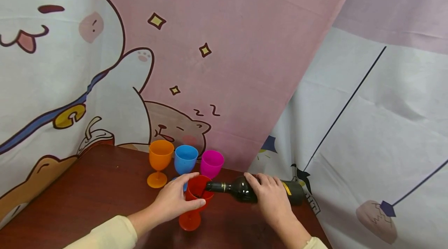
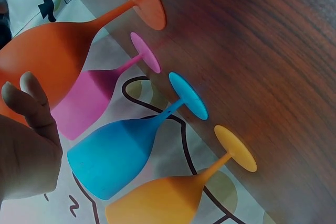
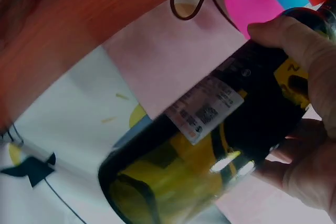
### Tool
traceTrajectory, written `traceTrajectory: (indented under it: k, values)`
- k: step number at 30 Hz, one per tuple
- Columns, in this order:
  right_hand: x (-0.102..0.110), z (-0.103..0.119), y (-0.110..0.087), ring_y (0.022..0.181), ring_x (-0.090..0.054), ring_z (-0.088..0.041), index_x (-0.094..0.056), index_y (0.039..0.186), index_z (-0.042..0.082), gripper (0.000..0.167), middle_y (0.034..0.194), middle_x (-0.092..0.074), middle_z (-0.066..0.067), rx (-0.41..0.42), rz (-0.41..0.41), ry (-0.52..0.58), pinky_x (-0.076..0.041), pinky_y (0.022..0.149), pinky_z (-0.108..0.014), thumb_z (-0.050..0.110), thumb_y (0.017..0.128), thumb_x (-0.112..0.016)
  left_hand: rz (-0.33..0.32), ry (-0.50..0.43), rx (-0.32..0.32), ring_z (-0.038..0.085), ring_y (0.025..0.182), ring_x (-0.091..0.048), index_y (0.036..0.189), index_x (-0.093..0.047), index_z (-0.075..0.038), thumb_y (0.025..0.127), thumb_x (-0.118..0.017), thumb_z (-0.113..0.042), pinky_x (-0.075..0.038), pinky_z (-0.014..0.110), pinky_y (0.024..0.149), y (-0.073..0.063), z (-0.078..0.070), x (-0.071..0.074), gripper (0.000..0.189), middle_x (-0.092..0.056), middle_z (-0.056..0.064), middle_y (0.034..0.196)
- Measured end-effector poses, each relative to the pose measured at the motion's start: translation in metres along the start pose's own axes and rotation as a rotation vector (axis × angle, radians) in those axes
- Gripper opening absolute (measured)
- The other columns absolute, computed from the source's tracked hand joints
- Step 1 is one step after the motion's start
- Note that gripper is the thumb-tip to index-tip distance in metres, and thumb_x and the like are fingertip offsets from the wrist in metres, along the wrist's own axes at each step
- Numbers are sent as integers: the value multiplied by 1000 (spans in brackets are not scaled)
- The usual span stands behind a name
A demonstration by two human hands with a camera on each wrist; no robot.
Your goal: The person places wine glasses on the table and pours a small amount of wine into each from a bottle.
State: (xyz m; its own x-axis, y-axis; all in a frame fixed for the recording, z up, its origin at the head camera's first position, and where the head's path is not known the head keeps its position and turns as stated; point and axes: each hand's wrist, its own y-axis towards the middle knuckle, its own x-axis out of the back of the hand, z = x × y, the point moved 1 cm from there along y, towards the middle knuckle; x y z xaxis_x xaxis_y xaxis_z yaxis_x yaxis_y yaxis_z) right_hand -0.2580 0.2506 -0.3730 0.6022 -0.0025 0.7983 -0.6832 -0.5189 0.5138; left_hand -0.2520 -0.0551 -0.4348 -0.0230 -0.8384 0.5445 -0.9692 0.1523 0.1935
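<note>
My right hand (image 1: pixel 274 200) grips a dark wine bottle (image 1: pixel 245 189) round its body, tilted almost flat with the neck to the left. The bottle's mouth lies over the rim of a red goblet (image 1: pixel 190 221). Something dark shows inside that goblet, perhaps liquid. My left hand (image 1: pixel 173 200) holds the goblet's bowl, thumb on the near side and fingers on the far side. In the right wrist view, a white barcode label (image 3: pixel 207 109) is on the bottle (image 3: pixel 157 166). The left wrist view catches part of the left hand (image 2: pixel 29 145) beside the goblet (image 2: pixel 47 51).
Behind the red goblet stand an orange goblet (image 1: pixel 161 155), a blue goblet (image 1: pixel 186 159) and a magenta goblet (image 1: pixel 212 163) in a row on the brown wooden table (image 1: pixel 87 198). A printed cartoon cloth (image 1: pixel 224 66) hangs along the table's back and right edges.
</note>
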Motion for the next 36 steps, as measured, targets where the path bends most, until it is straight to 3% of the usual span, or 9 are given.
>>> traceTrajectory:
  k: [5, 10, 14, 19, 23, 28, 31, 33, 36]
  values:
    - [-3, 5, -1, 102, -76, -29, -66, 140, 27, 94, 118, -77, -5, -141, 113, 215, -62, 82, -49, 25, 54, -102, 1, -4, 2, 13, 74, -55, 152, -57, -26, 78, -92, -54, -52, 27, 60, 1, 0, -1, 87, -65, 6, 145]
    - [-12, 3, -6, 100, -73, -13, -65, 138, 39, 89, 119, -79, 8, -348, 198, 618, -58, 80, -35, 28, 58, -103, 6, -3, -5, 14, 78, -57, 152, -57, -25, 79, -91, -54, -54, 26, 63, 1, 0, -3, 86, -64, 7, 147]
    - [-19, -2, -18, 100, -72, -10, -63, 140, 39, 87, 120, -77, 7, -506, 174, 920, -58, 83, -31, 30, 63, -104, 0, 4, -19, 13, 84, -57, 152, -57, -23, 79, -92, -54, -56, 24, 66, 1, 0, -4, 86, -65, 7, 148]
    - [-29, -16, -38, 104, -71, -14, -61, 142, 28, 80, 126, -75, -5, -723, 82, 1132, -60, 84, -30, 23, 72, -100, -2, 24, -29, 15, 88, -61, 151, -57, -23, 78, -92, -53, -60, 30, 70, 1, -1, -3, 86, -64, 7, 149]
    - [-38, -36, -57, 109, -69, -14, -52, 151, 22, 85, 138, -68, -14, -885, 49, 1146, -61, 82, -29, 25, 79, -97, -13, 55, -38, 18, 108, -64, 151, -58, -22, 77, -92, -55, -64, 39, 82, 2, -2, -2, 87, -64, 5, 150]
    - [-51, -65, -85, 105, -68, -11, -43, 158, 18, 98, 145, -62, -18, -1023, 53, 1055, -61, 79, -27, 36, 79, -97, -26, 83, -34, 18, 108, -65, 151, -57, -21, 76, -92, -56, -64, 43, 86, 1, -3, 0, 90, -64, 4, 150]
    - [-55, -82, -102, 101, -67, -9, -41, 160, 16, 104, 149, -57, -20, -1098, 51, 1022, -60, 78, -25, 41, 77, -98, -37, 102, -40, 23, 119, -66, 151, -56, -20, 75, -93, -57, -63, 50, 93, 1, -5, 0, 92, -63, 4, 151]
    - [-56, -90, -111, 96, -66, -5, -43, 158, 14, 104, 146, -59, -20, -1139, 45, 984, -60, 76, -24, 44, 75, -98, -39, 111, -47, 27, 127, -65, 151, -56, -20, 74, -93, -57, -62, 54, 97, 1, -6, 0, 93, -63, 3, 151]
    - [-57, -100, -122, 89, -68, -1, -46, 155, 14, 101, 128, -71, -8, -1190, 14, 992, -59, 75, -22, 43, 74, -99, -39, 124, -57, 28, 128, -65, 150, -57, -19, 74, -93, -57, -61, 56, 98, 2, -7, 0, 93, -64, 3, 150]
